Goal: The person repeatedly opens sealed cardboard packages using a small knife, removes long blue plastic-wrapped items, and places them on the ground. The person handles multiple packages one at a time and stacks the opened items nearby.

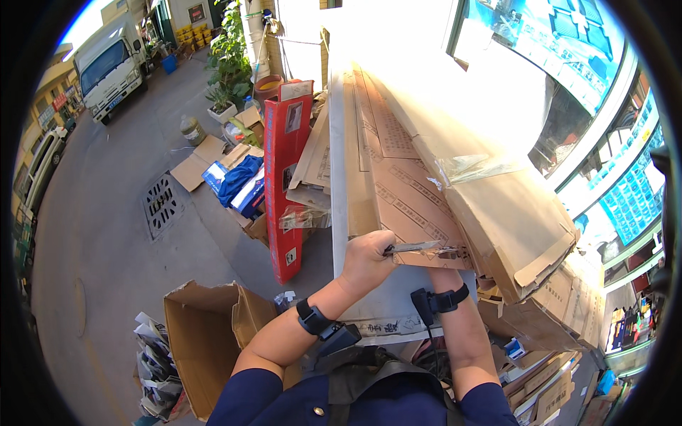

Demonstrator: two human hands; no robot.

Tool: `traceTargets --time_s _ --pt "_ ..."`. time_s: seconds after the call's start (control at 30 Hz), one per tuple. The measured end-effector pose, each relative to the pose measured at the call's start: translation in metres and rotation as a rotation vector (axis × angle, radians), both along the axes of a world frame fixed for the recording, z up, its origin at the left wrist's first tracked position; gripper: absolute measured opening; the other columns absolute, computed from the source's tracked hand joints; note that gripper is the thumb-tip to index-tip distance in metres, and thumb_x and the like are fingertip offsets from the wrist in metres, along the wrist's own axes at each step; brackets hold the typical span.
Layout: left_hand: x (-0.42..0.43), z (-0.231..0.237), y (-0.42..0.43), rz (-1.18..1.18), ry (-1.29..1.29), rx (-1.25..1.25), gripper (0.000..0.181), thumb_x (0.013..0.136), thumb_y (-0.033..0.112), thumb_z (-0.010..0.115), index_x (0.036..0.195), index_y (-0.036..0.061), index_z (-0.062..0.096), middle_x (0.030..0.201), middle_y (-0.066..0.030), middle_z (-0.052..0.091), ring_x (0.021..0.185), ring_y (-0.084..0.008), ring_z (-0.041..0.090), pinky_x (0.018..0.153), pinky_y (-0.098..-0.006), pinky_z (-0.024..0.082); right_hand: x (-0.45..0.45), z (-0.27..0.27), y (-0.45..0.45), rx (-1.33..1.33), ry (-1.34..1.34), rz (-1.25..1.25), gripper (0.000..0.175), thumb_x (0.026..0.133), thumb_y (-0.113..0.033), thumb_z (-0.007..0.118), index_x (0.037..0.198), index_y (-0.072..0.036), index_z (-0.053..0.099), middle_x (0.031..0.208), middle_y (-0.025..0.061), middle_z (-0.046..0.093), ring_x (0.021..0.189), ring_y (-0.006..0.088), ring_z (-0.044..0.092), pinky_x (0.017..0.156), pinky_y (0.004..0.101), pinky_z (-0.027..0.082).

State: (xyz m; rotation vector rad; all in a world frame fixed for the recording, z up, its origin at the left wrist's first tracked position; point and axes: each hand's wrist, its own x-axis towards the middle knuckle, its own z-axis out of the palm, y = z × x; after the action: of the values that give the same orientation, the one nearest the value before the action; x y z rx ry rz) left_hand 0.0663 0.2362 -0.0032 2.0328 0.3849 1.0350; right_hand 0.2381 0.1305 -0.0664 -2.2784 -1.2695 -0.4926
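Observation:
My left hand (368, 260) is closed in a fist around the dark handle of a knife (418, 247). The blade points right and lies over the near end of a long printed cardboard sheet (410, 199), beside a torn, dark patch. My right wrist (445, 278) passes beneath the near edge of that sheet. The cardboard hides my right hand, so its grip does not show. Under the sheet is a pale, flat-topped surface (373, 309) with handwriting along its near edge. A long brown carton (495, 213) with loose clear tape (477, 168) lies along the right side.
A red printed carton (285, 186) stands upright at left. An open cardboard box (200, 346) sits near my left elbow, beside bundled scrap (157, 367). Flattened cardboard (543, 388) is stacked at lower right. A white truck (109, 66) stands on the roadway, beyond a drain grate (161, 206).

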Motion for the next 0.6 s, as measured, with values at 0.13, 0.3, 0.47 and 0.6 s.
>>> traceTargets --time_s 0.13,0.3,0.47,0.6 --pt "-0.002 0.003 0.001 -0.019 -0.004 -0.078 0.027 0.07 0.01 0.07 0.067 -0.0007 0.046 0.065 -0.016 0.048 0.057 -0.0317 0.048 0.052 -0.0359 0.04 -0.001 -0.001 -0.004 -0.004 0.002 -0.009 0.037 0.085 -0.035 0.054 0.115 -0.012 0.058 0.113 0.0088 0.06 0.106 0.0275 0.056 0.089 0.0432 0.043" --pt "-0.001 -0.002 0.001 -0.037 -0.027 -0.22 0.027 0.069 0.009 0.07 0.066 -0.0003 0.046 0.062 -0.0158 0.048 0.055 -0.0302 0.048 0.051 -0.0349 0.04 0.003 -0.001 -0.003 -0.004 -0.005 -0.009 0.037 0.085 -0.034 0.054 0.115 -0.012 0.058 0.112 0.009 0.06 0.105 0.0275 0.056 0.089 0.0431 0.043" --pt "0.001 -0.006 0.002 -0.088 -0.036 -0.244 0.023 0.069 0.007 0.069 0.066 -0.0001 0.047 0.062 -0.0162 0.049 0.055 -0.0302 0.049 0.052 -0.0343 0.04 0.01 0.001 0.002 0.004 -0.009 -0.014 0.037 0.085 -0.034 0.055 0.115 -0.012 0.058 0.112 0.0091 0.06 0.105 0.0275 0.056 0.088 0.0431 0.044" --pt "0.001 -0.008 0.003 -0.106 -0.015 -0.246 0.018 0.068 0.002 0.066 0.066 -0.0005 0.048 0.062 -0.0165 0.05 0.056 -0.0312 0.05 0.052 -0.0346 0.04 0.016 0.002 0.008 0.008 -0.018 -0.01 0.037 0.085 -0.034 0.055 0.115 -0.012 0.058 0.112 0.0092 0.061 0.105 0.0275 0.056 0.088 0.0431 0.044"
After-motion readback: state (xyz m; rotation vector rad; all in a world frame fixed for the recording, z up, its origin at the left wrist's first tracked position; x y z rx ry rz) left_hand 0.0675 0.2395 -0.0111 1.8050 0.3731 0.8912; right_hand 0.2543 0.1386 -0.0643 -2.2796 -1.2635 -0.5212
